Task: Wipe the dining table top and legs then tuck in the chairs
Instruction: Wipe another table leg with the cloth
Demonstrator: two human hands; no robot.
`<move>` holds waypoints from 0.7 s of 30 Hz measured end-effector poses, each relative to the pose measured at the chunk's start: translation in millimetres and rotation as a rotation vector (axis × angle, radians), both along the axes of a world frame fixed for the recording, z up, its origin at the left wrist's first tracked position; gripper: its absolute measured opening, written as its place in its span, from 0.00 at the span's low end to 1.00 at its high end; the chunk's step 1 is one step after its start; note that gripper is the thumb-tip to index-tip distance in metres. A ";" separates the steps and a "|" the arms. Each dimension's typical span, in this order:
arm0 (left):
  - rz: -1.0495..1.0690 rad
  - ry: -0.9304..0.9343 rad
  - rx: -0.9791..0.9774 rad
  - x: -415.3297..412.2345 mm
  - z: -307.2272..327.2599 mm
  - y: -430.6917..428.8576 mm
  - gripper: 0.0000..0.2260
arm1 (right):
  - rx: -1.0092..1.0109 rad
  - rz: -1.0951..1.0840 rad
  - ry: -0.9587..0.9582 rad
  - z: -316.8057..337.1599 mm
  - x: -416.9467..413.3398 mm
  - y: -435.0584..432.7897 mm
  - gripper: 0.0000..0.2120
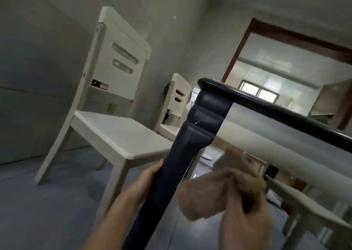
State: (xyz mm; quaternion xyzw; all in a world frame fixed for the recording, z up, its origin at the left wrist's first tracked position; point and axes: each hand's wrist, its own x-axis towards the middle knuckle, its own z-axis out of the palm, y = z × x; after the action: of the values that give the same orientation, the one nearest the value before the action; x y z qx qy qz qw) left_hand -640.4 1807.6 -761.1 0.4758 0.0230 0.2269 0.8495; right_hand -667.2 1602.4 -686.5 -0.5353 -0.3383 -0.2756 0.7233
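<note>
Two hands are working low down by the dark desk leg (171, 173). The left hand (149, 175) is holding it from the left, fingers wrapping behind. The right hand (247, 221) is squeezing a bunched brown cloth (217, 190) just right of the leg. The leg is running long up to the desk (276, 108) corner, leaning right.

Counts: 2 cream-white wooden chairs with slotted backs, near chair (114, 133) and far chair (178, 97); 1 dark navy carved table leg (169, 177); 1 dark-rimmed table top (282, 110); 1 tan crumpled cloth (219, 190); 2 bare hands, left hand (147, 181) and right hand (249, 227); 1 white seat-like piece (306, 200) lower right, kind unclear.
</note>
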 end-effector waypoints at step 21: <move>0.061 -0.070 -0.124 -7.2 7.6 -9.0 0.16 | -1.338 -0.752 -1.515 61.4 72.2 66.5 0.32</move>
State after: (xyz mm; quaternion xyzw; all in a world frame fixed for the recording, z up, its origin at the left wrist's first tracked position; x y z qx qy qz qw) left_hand -647.6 1798.5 -753.5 0.4133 0.0217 0.2670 0.8703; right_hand -595.0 1668.9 -625.1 -0.5819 -0.5938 -0.4989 -0.2448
